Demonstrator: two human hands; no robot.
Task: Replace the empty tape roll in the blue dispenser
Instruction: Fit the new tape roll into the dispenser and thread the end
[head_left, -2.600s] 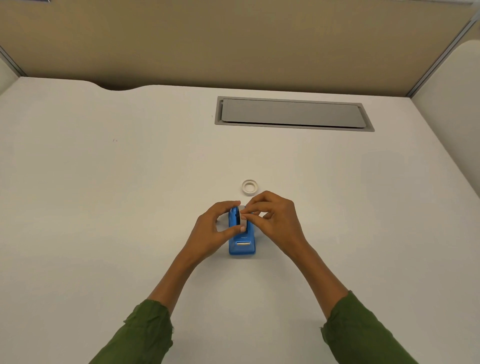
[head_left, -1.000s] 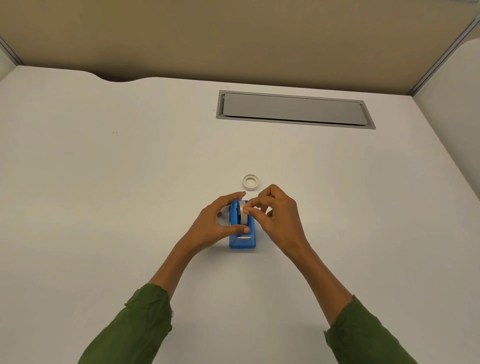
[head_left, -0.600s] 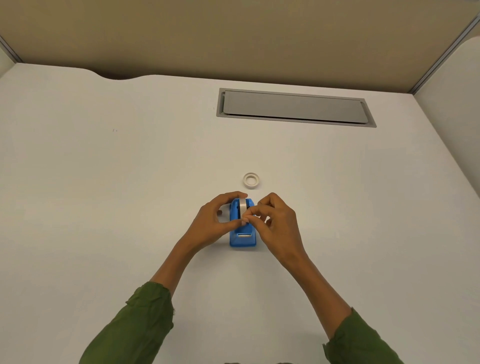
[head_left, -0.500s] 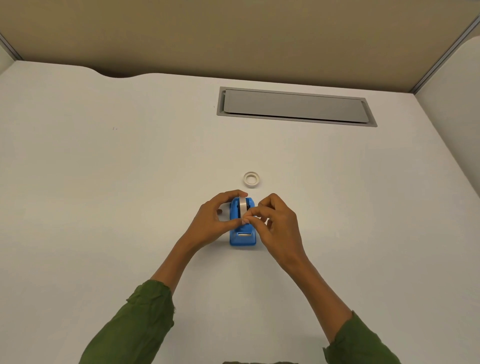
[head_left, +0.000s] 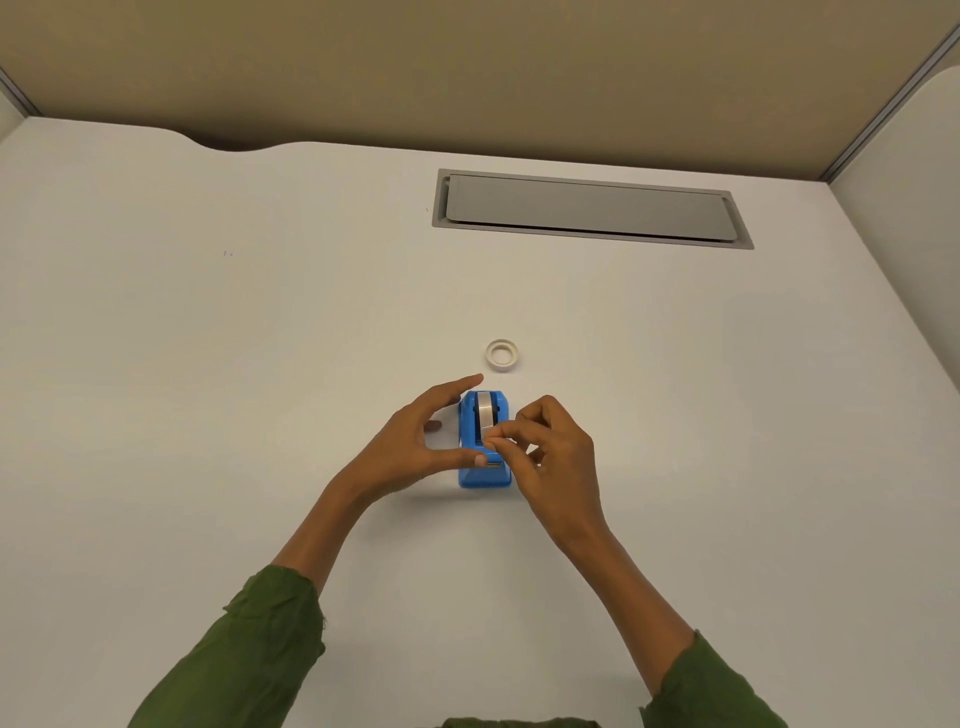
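The blue dispenser (head_left: 483, 478) stands on the white desk (head_left: 208, 415), its cutter end toward me. A tape roll (head_left: 485, 410) sits in its slot, a pale strip running over the top. My right hand (head_left: 550, 457) pinches the tape's free end between thumb and forefinger just above the cutter. My left hand (head_left: 410, 447) is beside the dispenser's left side with fingers spread; only its thumb tip touches the dispenser near the cutter. The empty white core ring (head_left: 502, 355) lies flat on the desk just beyond the dispenser.
A grey cable hatch (head_left: 589, 208) is set into the desk at the back. A beige partition (head_left: 467, 67) runs along the far edge, and a white side panel (head_left: 904, 234) stands at the right.
My left hand's fingers have come off the dispenser and spread apart. My right hand has drawn the tape end from the top of the roll down toward the cutter.
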